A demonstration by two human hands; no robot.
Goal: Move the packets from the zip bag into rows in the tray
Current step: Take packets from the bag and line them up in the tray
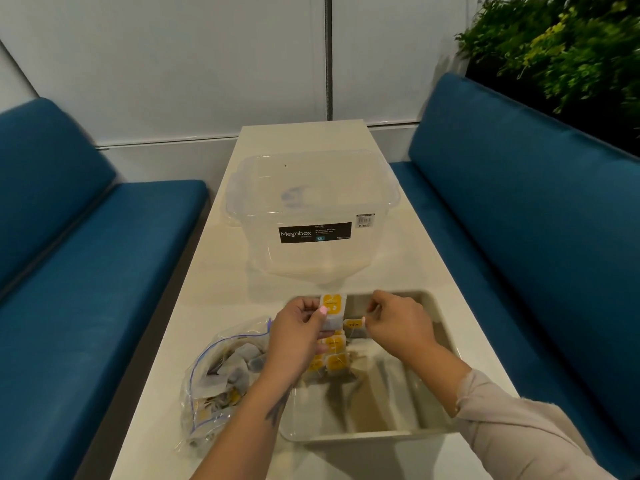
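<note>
Our left hand (298, 332) pinches a packet (331, 311) above the tray (438, 327) while our right hand (394, 322) pinches its yellow tag (354, 323) — likely straightening it for the row — beside the zip bag (221, 372).

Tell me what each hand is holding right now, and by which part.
The left hand pinches a white tea packet with a yellow label by its left edge. The right hand pinches a small yellow paper tag by its right end.
</note>
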